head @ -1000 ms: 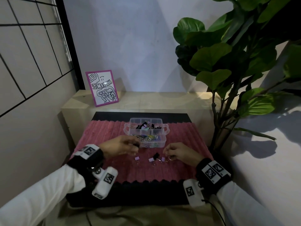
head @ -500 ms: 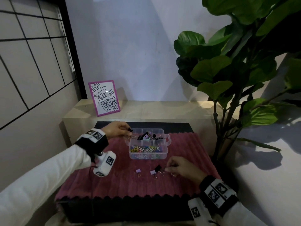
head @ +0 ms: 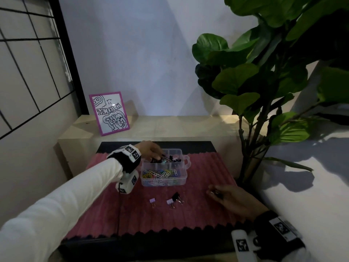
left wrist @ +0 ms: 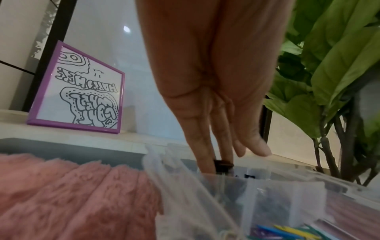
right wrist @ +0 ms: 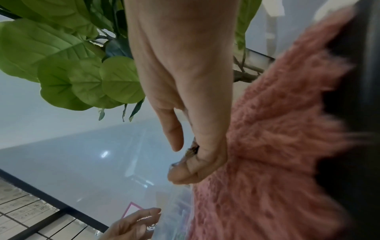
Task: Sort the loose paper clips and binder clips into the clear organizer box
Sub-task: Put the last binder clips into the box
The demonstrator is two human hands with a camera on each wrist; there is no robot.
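The clear organizer box (head: 186, 179) stands on the pink mat (head: 204, 216). Coloured paper clips (head: 160, 173) fill its front compartment and black binder clips (head: 174, 159) lie in the back ones. My left hand (head: 160, 157) reaches over the back-left compartment. Its fingers (left wrist: 205, 155) point straight down, the thumb stands apart, and a black binder clip (left wrist: 223, 165) sits at the fingertips. My right hand (head: 212, 192) rests on the mat right of the box and pinches a small metal clip (right wrist: 191, 151). Two lilac binder clips (head: 152, 201) (head: 170, 201) and a black one (head: 175, 196) lie loose on the mat.
A large leafy plant (head: 264, 87) rises at the right, its stem beside the mat's right edge. A purple-framed drawing (head: 109, 113) leans on the pale ledge (head: 179, 127) behind the mat. A gridded wall (head: 28, 82) closes the left side.
My left hand has carried a black clip from in front of the box to its back-left compartment. My right hand has slid right, away from the loose clips, with a clip pinched.
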